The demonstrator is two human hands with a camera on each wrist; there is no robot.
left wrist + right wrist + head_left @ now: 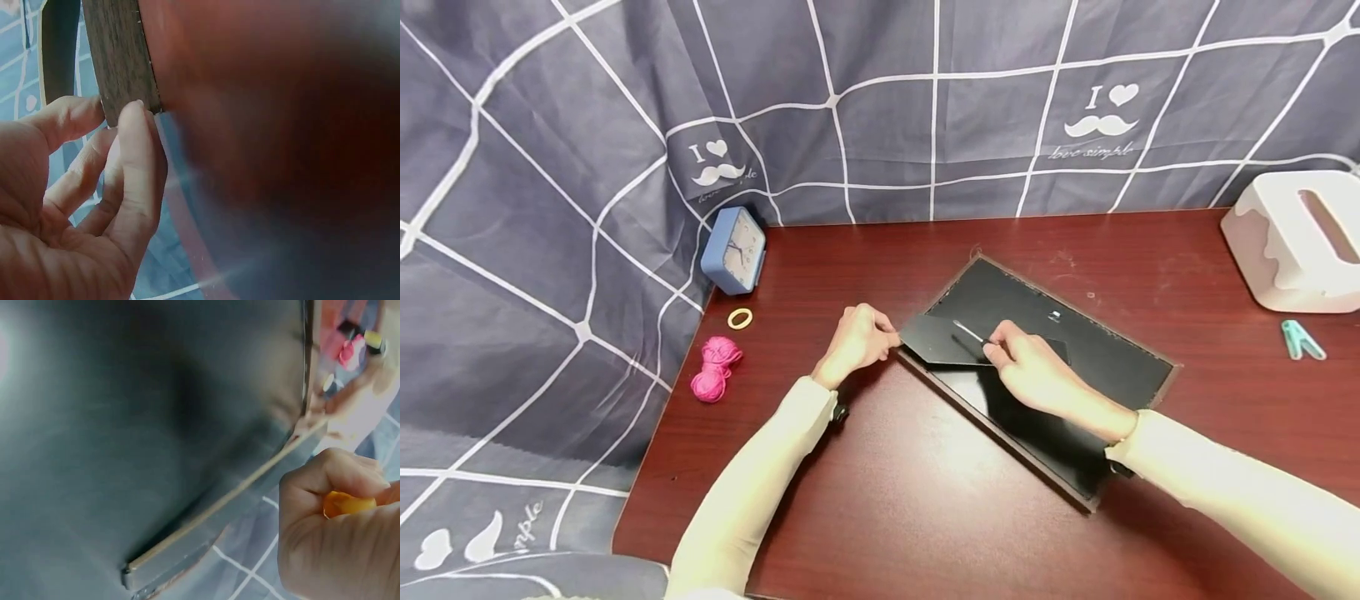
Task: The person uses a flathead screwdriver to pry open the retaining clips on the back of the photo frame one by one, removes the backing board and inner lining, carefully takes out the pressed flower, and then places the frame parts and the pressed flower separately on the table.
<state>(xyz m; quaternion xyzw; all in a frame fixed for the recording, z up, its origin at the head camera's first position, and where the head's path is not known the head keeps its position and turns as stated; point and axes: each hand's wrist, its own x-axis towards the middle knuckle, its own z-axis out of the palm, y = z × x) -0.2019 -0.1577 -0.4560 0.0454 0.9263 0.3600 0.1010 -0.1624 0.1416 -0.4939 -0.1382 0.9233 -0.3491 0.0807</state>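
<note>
Printed twice in white on the grey checked cloth (880,108) behind the bench: "I", a heart and a moustache, with small script beneath, roughly "love simple". Same script partly visible at lower left. Numerals on the blue clock (734,250) too small to read.

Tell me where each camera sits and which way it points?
Head: on the person's head, looking down at the table, the frame, both hands and sleeves.
Left wrist: on that wrist, close on the left hand at the frame's edge.
Right wrist: close on the right hand holding a screwdriver.
All three share the frame.
</note>
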